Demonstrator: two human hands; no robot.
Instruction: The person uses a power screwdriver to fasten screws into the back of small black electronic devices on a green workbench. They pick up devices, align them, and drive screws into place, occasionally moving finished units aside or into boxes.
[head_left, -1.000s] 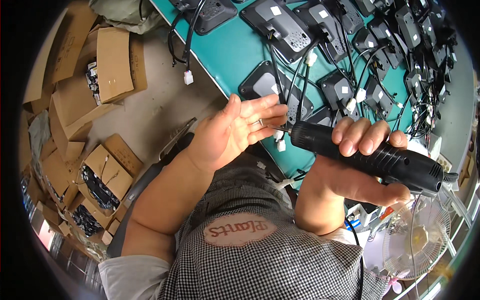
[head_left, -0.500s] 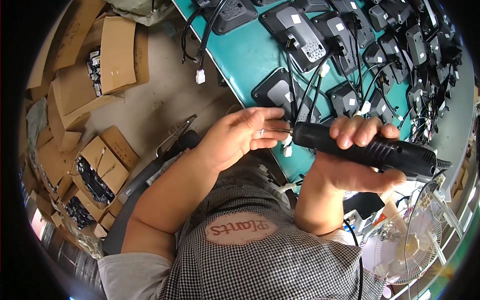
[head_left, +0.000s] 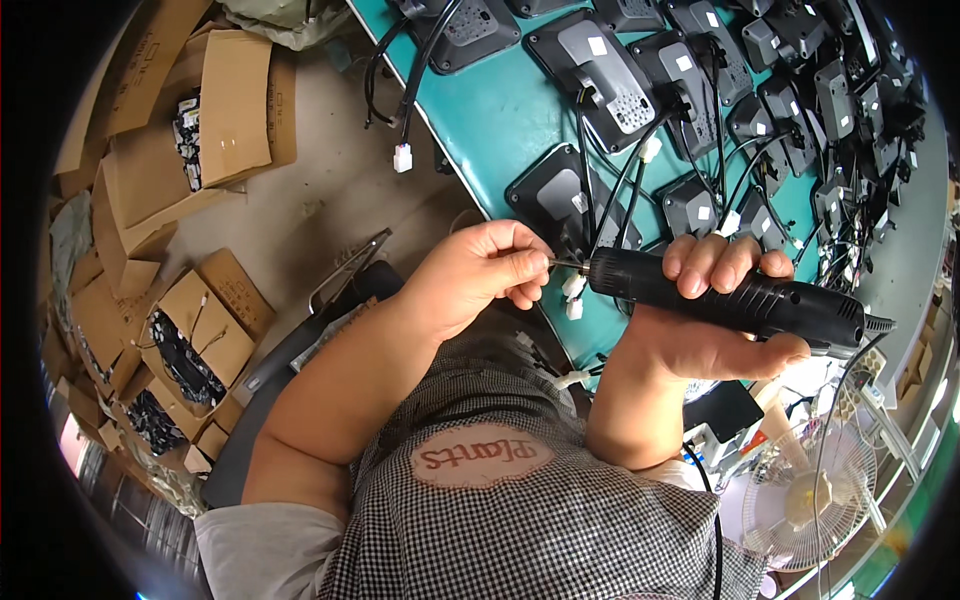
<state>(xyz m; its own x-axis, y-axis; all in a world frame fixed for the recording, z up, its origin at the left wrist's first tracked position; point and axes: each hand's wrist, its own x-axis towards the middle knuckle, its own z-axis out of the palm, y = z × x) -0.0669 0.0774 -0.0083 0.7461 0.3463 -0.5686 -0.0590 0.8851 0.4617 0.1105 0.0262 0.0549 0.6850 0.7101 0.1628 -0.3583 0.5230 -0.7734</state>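
My right hand (head_left: 720,310) is wrapped round a black electric screwdriver (head_left: 635,277), held level with its thin metal bit (head_left: 570,264) pointing left. At the far end of that bit, my left hand (head_left: 485,268) is closed, thumb and forefinger pinching its tip. Whether a small screw sits between the fingertips is hidden. Just beyond the hands, a black plastic housing (head_left: 556,190) with cables lies on the green tabletop (head_left: 480,150). White cable connectors (head_left: 573,287) hang beside the bit.
Many more black housings (head_left: 597,75) with cables and white plugs crowd the table to the right. Cardboard boxes (head_left: 235,105) of parts stand on the floor at left. A white fan (head_left: 805,495) is at lower right. One cable with a white plug (head_left: 402,157) dangles over the table edge.
The left fingers, spread around the bit's end before, have closed into a pinch on its tip. The right hand and screwdriver have hardly moved.
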